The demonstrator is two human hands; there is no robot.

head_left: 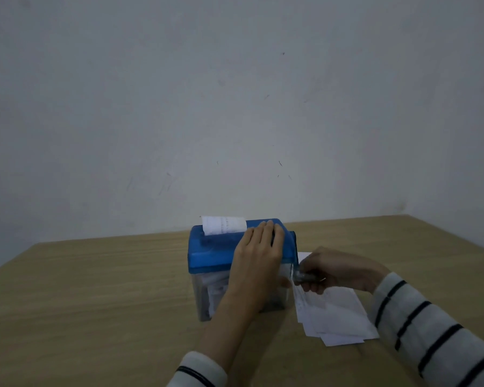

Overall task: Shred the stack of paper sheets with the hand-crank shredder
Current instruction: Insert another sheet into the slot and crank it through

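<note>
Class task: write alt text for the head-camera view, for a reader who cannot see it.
A person's left hand presses on a blue hand-crank shredder holding a paper sheet, while the right hand grips its crank handle. More sheets lie alongside on a wooden table.

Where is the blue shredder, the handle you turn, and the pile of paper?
blue shredder (215,252): head view, on its blue lid, left of the hand.
crank handle (305,276): head view, on the grey knob the fingers pinch.
pile of paper (338,317): head view, on the top white sheet.
</note>
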